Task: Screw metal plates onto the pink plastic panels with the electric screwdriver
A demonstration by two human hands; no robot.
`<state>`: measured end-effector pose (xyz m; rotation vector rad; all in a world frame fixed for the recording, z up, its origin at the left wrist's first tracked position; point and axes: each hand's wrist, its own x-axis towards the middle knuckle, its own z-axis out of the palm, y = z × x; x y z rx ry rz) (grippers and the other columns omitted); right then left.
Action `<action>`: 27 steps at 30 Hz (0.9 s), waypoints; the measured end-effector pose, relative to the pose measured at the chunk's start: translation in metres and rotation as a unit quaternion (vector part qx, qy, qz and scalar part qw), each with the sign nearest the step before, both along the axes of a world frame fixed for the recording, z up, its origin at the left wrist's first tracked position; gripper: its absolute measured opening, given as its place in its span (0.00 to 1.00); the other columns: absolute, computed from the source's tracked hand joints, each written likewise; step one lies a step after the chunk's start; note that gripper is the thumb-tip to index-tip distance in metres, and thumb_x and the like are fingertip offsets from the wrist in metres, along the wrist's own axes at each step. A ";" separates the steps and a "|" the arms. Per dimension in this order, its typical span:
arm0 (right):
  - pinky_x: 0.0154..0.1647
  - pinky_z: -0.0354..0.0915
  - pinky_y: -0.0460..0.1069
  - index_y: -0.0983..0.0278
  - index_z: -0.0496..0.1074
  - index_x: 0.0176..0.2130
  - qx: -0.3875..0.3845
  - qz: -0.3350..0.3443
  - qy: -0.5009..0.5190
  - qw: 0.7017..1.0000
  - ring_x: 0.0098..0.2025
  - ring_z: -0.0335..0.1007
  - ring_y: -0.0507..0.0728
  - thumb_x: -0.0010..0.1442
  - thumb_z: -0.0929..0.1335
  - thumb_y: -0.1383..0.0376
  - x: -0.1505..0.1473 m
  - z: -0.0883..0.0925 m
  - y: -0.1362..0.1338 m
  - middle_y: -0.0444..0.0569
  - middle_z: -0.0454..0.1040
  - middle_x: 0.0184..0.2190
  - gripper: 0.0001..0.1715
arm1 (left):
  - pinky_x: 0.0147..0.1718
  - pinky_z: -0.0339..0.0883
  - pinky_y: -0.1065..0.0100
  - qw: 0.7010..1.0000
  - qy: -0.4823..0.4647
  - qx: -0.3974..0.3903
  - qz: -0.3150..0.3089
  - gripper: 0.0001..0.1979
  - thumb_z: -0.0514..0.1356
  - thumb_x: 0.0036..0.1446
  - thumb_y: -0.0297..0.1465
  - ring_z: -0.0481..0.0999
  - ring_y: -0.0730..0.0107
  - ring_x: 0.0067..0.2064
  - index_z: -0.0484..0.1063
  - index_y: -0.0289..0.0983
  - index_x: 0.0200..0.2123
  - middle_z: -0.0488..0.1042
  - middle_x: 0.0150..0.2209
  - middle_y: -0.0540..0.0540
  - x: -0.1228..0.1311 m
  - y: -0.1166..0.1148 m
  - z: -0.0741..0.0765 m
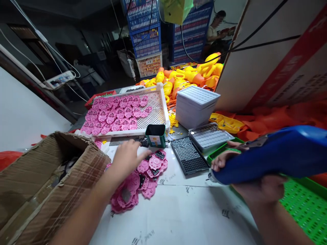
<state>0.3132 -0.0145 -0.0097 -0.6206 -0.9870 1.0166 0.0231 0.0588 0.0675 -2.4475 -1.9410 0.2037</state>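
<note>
My left hand [129,156] reaches over a loose pile of pink plastic parts [156,160], thumb apart from the fingers and nothing seen in it. Some of these parts carry black pieces. On the right, my right hand [258,190] is wrapped around a blue electric screwdriver [270,156], whose narrow tip points left over the white tabletop [176,211]. A black grid tray [190,160] with small metal screws lies between the two hands. Beyond my left hand stands a dark green open-topped box [156,141].
A brown carton [87,163] stands at left. Behind, a white perforated tray [153,117] holds rows of pink parts. Stacked white trays [196,105], yellow toy parts [184,78] and a green basket [304,200] surround the table. Cables hang above; a person [217,34] sits far back.
</note>
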 end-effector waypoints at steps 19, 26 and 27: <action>0.25 0.71 0.49 0.52 0.78 0.48 -0.031 0.026 0.048 0.998 0.24 0.70 0.56 0.39 0.74 0.36 -0.002 -0.006 0.000 0.48 0.76 0.24 0.41 | 0.55 0.68 0.46 0.990 0.124 0.058 -0.022 0.20 0.60 0.65 0.39 0.71 0.54 0.57 0.68 0.37 0.57 0.68 0.59 0.40 0.046 0.232 -0.022; 0.28 0.71 0.49 0.52 0.76 0.52 -0.020 0.051 0.037 0.998 0.26 0.70 0.56 0.43 0.73 0.36 0.000 -0.006 -0.002 0.48 0.76 0.26 0.42 | 0.54 0.68 0.46 0.992 0.117 0.032 -0.024 0.19 0.61 0.65 0.39 0.72 0.54 0.57 0.69 0.37 0.56 0.70 0.58 0.40 0.053 0.253 -0.037; 0.27 0.71 0.49 0.52 0.76 0.51 -0.021 0.048 0.035 0.998 0.25 0.70 0.55 0.41 0.73 0.35 0.000 -0.005 -0.002 0.48 0.76 0.26 0.43 | 0.54 0.68 0.45 0.993 0.115 0.034 -0.021 0.19 0.61 0.65 0.39 0.72 0.53 0.57 0.69 0.37 0.56 0.70 0.57 0.40 0.054 0.253 -0.038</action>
